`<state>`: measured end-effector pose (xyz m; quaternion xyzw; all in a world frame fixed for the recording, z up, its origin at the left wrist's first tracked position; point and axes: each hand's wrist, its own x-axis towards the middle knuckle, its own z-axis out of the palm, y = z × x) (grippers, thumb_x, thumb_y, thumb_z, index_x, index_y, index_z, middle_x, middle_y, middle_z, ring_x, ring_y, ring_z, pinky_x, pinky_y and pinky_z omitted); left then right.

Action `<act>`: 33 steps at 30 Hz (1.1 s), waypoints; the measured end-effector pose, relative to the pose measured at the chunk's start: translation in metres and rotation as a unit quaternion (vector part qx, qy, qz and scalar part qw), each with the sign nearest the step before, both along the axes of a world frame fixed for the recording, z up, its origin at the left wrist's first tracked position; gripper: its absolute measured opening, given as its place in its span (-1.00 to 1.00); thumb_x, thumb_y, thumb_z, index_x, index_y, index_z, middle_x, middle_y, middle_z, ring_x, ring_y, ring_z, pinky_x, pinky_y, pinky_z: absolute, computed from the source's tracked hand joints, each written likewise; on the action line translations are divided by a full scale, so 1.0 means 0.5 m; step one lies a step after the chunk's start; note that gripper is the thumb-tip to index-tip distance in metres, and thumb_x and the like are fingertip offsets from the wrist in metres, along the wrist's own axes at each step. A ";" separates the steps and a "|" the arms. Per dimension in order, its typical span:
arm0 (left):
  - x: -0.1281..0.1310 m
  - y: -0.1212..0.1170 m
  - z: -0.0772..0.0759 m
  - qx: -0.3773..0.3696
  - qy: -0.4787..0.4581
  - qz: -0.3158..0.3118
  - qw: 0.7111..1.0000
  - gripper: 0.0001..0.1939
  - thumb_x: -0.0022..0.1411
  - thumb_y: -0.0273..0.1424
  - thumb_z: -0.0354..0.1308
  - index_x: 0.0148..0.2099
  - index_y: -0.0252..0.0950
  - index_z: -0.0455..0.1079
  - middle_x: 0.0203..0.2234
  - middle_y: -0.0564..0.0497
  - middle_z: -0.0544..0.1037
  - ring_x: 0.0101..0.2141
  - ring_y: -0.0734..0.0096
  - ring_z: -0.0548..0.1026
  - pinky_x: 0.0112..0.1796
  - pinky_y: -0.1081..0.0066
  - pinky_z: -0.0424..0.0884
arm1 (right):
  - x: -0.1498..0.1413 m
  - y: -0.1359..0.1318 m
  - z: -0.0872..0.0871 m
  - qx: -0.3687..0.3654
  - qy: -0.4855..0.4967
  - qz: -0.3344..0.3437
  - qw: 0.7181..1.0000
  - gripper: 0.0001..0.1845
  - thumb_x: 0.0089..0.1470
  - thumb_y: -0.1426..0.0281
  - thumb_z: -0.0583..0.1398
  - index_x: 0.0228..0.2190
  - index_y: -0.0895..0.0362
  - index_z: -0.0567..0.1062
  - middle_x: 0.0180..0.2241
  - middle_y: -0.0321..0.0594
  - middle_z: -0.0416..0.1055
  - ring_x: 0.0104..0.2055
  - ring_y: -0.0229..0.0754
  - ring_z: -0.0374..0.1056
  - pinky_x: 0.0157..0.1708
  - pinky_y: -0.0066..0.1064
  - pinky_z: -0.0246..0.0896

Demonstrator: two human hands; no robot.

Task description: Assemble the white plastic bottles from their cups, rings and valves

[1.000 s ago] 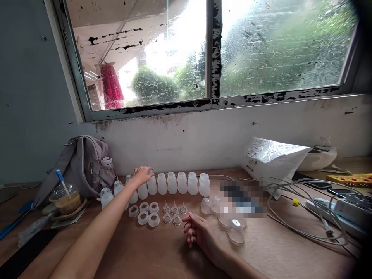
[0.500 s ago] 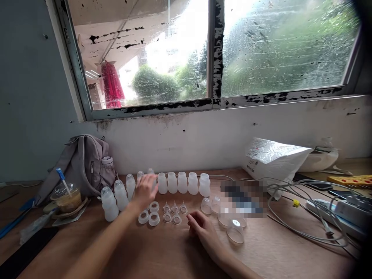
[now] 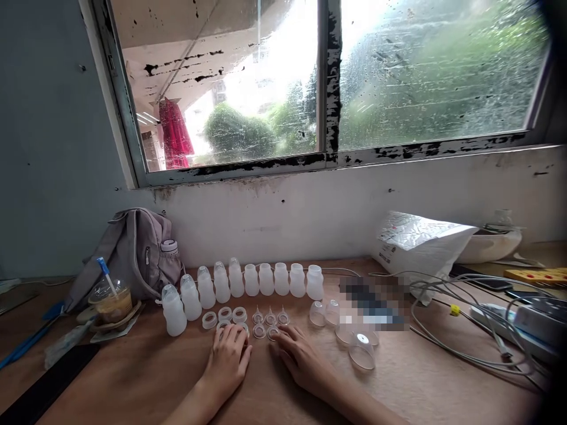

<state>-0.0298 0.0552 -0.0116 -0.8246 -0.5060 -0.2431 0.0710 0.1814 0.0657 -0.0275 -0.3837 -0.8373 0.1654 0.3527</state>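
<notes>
My left hand [image 3: 228, 357] reaches down over the near white bottle rings, fingers bent and closed on one ring [image 3: 240, 328]. It partly hides the rings under it. More bottle rings [image 3: 209, 320] lie just beyond. My right hand [image 3: 303, 357] has its fingertips closed on the edge of a clear bottle nipple [image 3: 273, 333], which they partly cover. Other nipples [image 3: 258, 316] stand tip up beside it. Behind them runs a curved row of white baby bottles [image 3: 280, 279]. Those at the left wear clear caps [image 3: 189, 280]; those at the right are open-topped.
Loose clear caps [image 3: 362, 352] lie right of my right hand. A blurred patch [image 3: 372, 304] sits behind them. Coiled cables [image 3: 443, 342] and a power strip [image 3: 491, 321] are at the right. A drink cup [image 3: 113, 304] with a straw and a grey backpack [image 3: 142, 248] stand at the left.
My left hand has come back from the capped bottles to the near rings. My right hand has moved slightly left and forward onto the nipple. The view has shifted a little.
</notes>
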 end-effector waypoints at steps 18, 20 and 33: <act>-0.003 -0.001 -0.002 0.110 -0.084 -0.177 0.974 -0.81 0.18 -0.56 -0.12 -0.23 -0.28 0.28 -0.36 -0.04 0.46 -0.21 0.30 0.39 -0.10 0.23 0.26 | 0.001 -0.013 0.027 -0.005 -0.072 0.039 0.997 -0.63 0.10 0.36 0.00 -0.04 0.02 0.35 0.00 -0.11 0.26 0.03 -0.04 0.14 0.03 -0.16 0.00; -0.002 -0.001 -0.003 0.135 -0.102 -0.204 0.964 -0.82 0.18 -0.58 -0.10 -0.24 -0.29 0.28 -0.38 -0.02 0.46 -0.22 0.34 0.40 -0.12 0.26 0.28 | 0.003 -0.018 0.034 -0.006 -0.071 0.071 0.995 -0.63 0.06 0.39 0.03 -0.07 0.02 0.37 0.02 -0.15 0.23 0.04 -0.07 0.14 0.03 -0.22 0.02; -0.003 -0.007 -0.003 0.142 -0.097 -0.270 0.947 -0.81 0.17 -0.59 -0.04 -0.18 -0.30 0.30 -0.34 -0.03 0.51 -0.21 0.39 0.43 -0.10 0.32 0.31 | 0.003 -0.020 0.055 -0.146 0.049 0.134 0.979 -0.60 -0.09 0.59 0.01 -0.29 0.04 0.52 -0.23 -0.27 0.46 -0.20 -0.18 0.35 -0.16 -0.39 0.19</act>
